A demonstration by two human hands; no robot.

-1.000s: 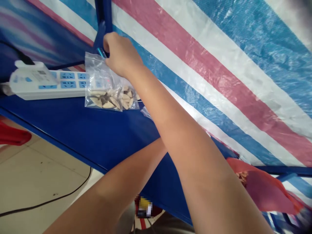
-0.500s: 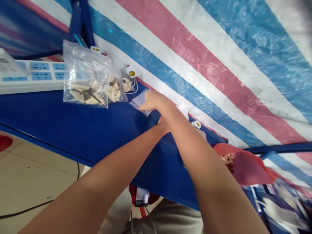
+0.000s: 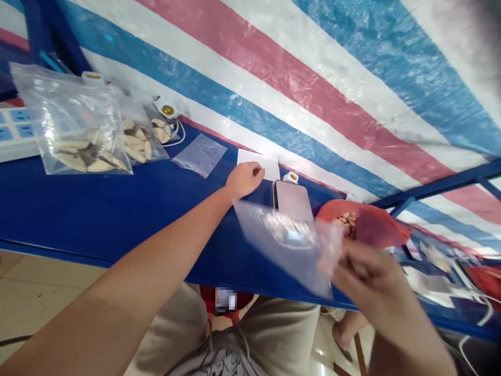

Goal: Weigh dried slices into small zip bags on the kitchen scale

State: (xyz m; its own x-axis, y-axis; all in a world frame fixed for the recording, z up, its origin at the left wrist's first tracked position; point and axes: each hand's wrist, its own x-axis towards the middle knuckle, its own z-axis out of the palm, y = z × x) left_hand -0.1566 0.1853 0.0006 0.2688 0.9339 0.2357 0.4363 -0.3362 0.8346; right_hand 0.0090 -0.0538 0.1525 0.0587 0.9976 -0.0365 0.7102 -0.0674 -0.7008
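Observation:
My right hand (image 3: 368,277) is low at the right, fingers pinched on an empty clear plastic bag (image 3: 289,243) that hangs in the air above the blue table (image 3: 117,209). My left hand (image 3: 243,179) reaches across the table, its fingers curled closed next to a white card (image 3: 260,161); what it holds, if anything, is hidden. Just right of it lies a small digital scale (image 3: 293,201). A second empty bag (image 3: 200,154) lies flat on the table. Two filled bags of pale seeds (image 3: 74,128) stand at the far left.
A white power strip (image 3: 13,136) sits behind the filled bags at the left edge. A red bag of loose seeds (image 3: 366,224) stands right of the scale. Striped blue, white and pink tarpaulin (image 3: 313,78) backs the table. Small white lamp sockets (image 3: 167,109) lie along it.
My right hand let go of the filled bags at the far left, came back across the table and now holds up an empty bag. The view has swung to the right.

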